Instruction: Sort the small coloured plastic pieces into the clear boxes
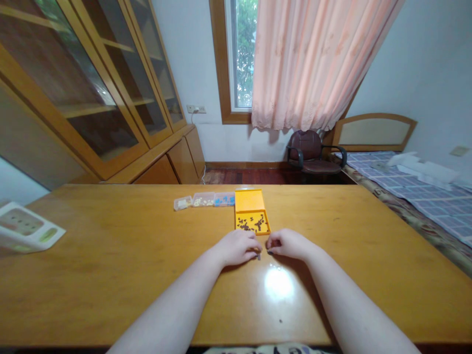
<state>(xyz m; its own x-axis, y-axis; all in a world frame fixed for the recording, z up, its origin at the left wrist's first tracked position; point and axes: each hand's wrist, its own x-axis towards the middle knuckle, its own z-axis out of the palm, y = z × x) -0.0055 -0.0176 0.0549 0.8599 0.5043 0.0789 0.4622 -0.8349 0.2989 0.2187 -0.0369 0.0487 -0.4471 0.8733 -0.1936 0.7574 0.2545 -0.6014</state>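
My left hand (240, 247) rests on the table in front of a yellow box, its fingers curled and closed at a small greyish-dark piece (258, 256). Opposite it, my right hand (288, 244) pinches another small dark piece (270, 252) between thumb and fingers. A narrow gap separates the two hands. Just beyond them lies the open yellow box (250, 200), its lid folded back. Several small dark brown pieces (260, 223) are scattered in its near half. The exact shape of the pieces at my fingertips is too small to make out.
Left of the box stand clear trays with blue pieces (224, 199), cream pieces (203, 201) and pale items (182, 203). A tiny dark bit (280, 321) lies near the front edge of the wooden table (129, 236). A white plastic object (29, 228) stands at far left.
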